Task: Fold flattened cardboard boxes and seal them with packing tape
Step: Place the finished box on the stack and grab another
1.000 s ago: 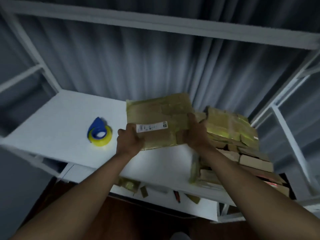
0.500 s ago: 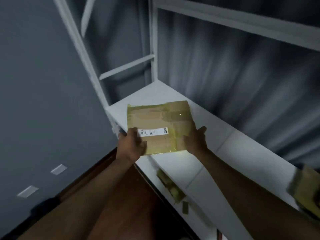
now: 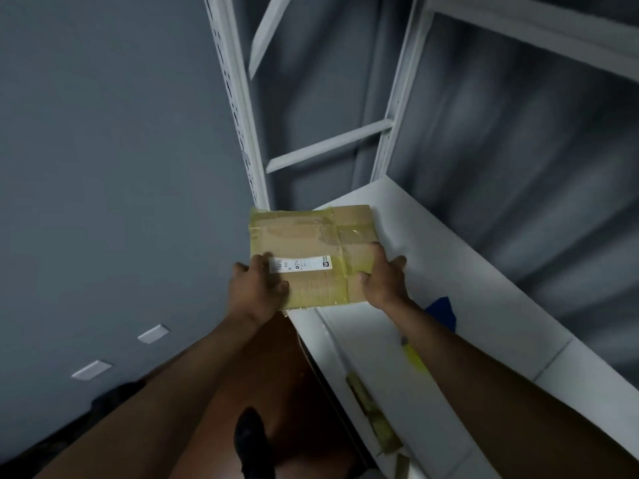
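We grip the taped box (image 3: 311,254) with left hand (image 3: 257,288) and right hand (image 3: 382,280), probably mid-carry; next needs a drop spot.

A white bench (image 3: 491,326) runs from the middle of the view out toward 4 o'clock, set inside a white metal rack frame (image 3: 238,108) that rises toward 12 o'clock. On its top, toward 4 o'clock, lies a blue and yellow tape dispenser (image 3: 444,311), partly hidden by a forearm. Cardboard scraps (image 3: 371,414) lie on the lower ledge toward 5 o'clock.
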